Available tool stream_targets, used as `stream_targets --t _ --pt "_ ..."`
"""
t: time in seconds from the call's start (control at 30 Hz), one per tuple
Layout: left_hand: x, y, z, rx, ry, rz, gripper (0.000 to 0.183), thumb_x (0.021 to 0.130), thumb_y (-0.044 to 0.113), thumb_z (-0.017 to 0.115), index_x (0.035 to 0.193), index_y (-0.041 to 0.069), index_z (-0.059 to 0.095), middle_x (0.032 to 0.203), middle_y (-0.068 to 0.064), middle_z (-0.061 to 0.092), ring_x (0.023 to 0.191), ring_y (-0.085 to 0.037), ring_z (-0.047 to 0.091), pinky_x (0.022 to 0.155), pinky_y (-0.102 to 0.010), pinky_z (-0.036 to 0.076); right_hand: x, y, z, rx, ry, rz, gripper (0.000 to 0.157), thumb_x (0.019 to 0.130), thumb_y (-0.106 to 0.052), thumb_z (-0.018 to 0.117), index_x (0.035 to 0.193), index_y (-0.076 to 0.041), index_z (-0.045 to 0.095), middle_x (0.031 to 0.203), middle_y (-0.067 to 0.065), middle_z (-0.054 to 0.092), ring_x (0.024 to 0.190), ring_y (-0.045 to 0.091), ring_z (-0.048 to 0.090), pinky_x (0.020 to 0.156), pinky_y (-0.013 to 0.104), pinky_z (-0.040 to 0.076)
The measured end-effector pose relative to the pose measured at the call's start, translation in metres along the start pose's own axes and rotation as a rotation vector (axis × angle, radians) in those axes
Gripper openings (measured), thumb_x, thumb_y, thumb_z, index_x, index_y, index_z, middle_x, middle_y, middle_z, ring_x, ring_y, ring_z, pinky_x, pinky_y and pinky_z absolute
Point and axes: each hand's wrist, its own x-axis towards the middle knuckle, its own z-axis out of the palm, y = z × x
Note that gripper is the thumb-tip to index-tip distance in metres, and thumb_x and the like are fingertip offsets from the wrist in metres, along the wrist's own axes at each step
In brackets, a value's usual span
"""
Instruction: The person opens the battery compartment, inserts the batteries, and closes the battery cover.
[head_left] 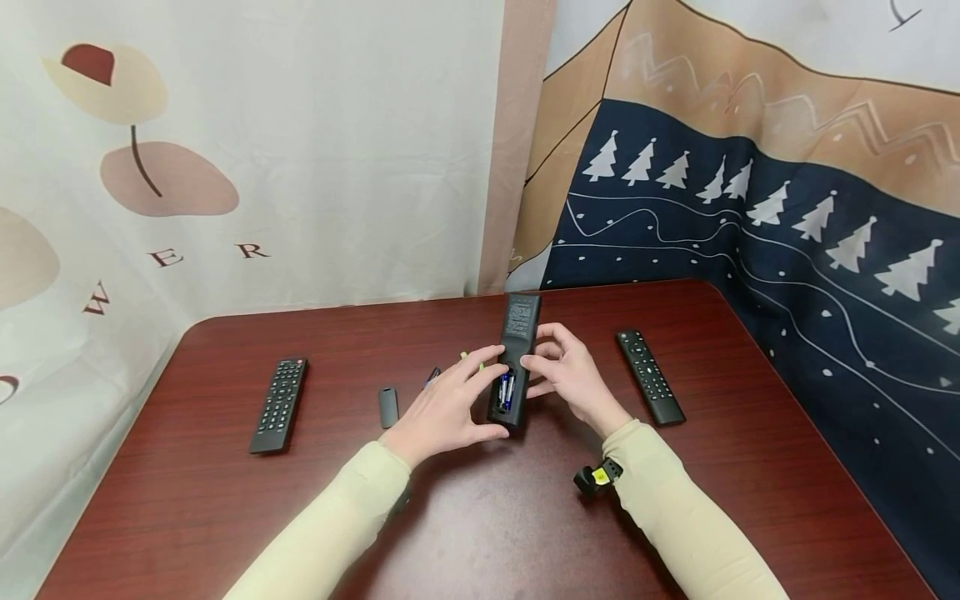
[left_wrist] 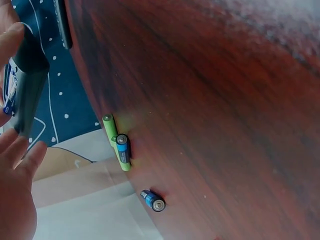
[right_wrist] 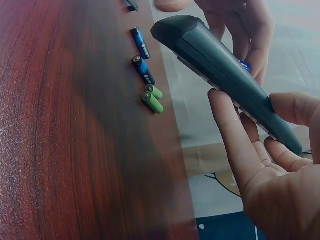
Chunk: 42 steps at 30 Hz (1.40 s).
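A black remote control [head_left: 519, 337] is raised above the table, back side up, its battery bay uncovered with blue-and-silver batteries [head_left: 507, 392] inside. My right hand [head_left: 572, 375] holds its right side, thumb on one face; in the right wrist view the fingers lie beneath the remote [right_wrist: 225, 75]. My left hand [head_left: 450, 404] has its thumb at the bay-side end and fingertips by the bay. Past the left hand lie green batteries [right_wrist: 154, 102] and two black-and-blue batteries [right_wrist: 144, 71], mostly hidden in the head view. A small dark battery cover [head_left: 387, 407] lies left of them.
One black remote [head_left: 280, 407] lies face up on the left of the reddish-brown table [head_left: 187, 517]. Another black remote [head_left: 649, 377] is on the right. Printed curtains [head_left: 360, 167] hang behind the table's far edge and along its right side.
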Motion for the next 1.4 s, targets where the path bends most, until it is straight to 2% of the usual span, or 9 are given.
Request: stream_targets --t 0.07,0.27,0.5,0.9,1.2,1.4 --pt "0.0001 0.0001 0.0001 -0.001 -0.007 -0.005 0.08 0.074 0.037 0.095 0.14 0.01 0.058 0.157 -0.005 0.044 0.119 -0.026 0.063 0.096 -0.041 0.056 0.0001 -0.0002 0.0001 -0.003 0.001 0.001 0.041 0.097 -0.002 0.065 0.135 -0.001 0.048 0.104 0.019 0.067 0.083 0.023 0.076 0.067 0.044 0.064" --pt "0.0 0.0006 0.0011 0.013 -0.004 0.009 0.081 0.072 0.028 0.097 0.14 0.009 0.057 0.158 -0.007 0.043 0.118 -0.027 0.064 0.097 -0.043 0.055 -0.0002 -0.0008 0.0002 -0.006 0.0 0.004 0.041 0.097 -0.002 0.065 0.135 0.0 0.048 0.103 0.019 0.067 0.082 0.022 0.076 0.067 0.044 0.064" --pt "0.001 0.0 0.0041 0.056 0.007 0.052 0.083 0.07 0.027 0.097 0.14 0.008 0.055 0.157 -0.009 0.043 0.12 -0.027 0.063 0.099 -0.041 0.055 -0.0011 -0.0008 -0.0013 -0.008 0.01 0.012 0.041 0.097 -0.003 0.065 0.135 -0.001 0.049 0.1 0.017 0.067 0.082 0.021 0.075 0.066 0.043 0.064" --pt "-0.0003 0.0007 0.0039 0.067 0.036 0.071 0.078 0.07 0.026 0.097 0.136 0.008 0.058 0.156 -0.01 0.044 0.109 -0.026 0.066 0.096 -0.04 0.056 -0.0022 -0.0027 0.0006 -0.001 0.0 0.0 0.041 0.097 -0.002 0.065 0.135 0.0 0.049 0.102 0.019 0.066 0.082 0.021 0.075 0.066 0.043 0.065" --pt "-0.0009 -0.0001 0.0049 0.056 0.038 0.091 0.076 0.072 0.023 0.096 0.138 0.006 0.061 0.157 -0.013 0.044 0.115 -0.031 0.066 0.1 -0.042 0.055 -0.0023 -0.0038 0.0012 0.005 0.004 -0.002 0.041 0.097 -0.002 0.065 0.135 0.0 0.049 0.102 0.019 0.067 0.082 0.023 0.075 0.066 0.043 0.065" --pt "-0.0017 -0.0001 0.0042 0.059 0.035 0.09 0.076 0.074 0.024 0.095 0.139 0.007 0.061 0.158 -0.012 0.044 0.116 -0.03 0.066 0.1 -0.042 0.055 -0.002 -0.0036 0.0013 0.005 0.01 -0.005 0.042 0.096 -0.001 0.065 0.135 0.0 0.049 0.101 0.018 0.067 0.083 0.024 0.075 0.066 0.043 0.065"
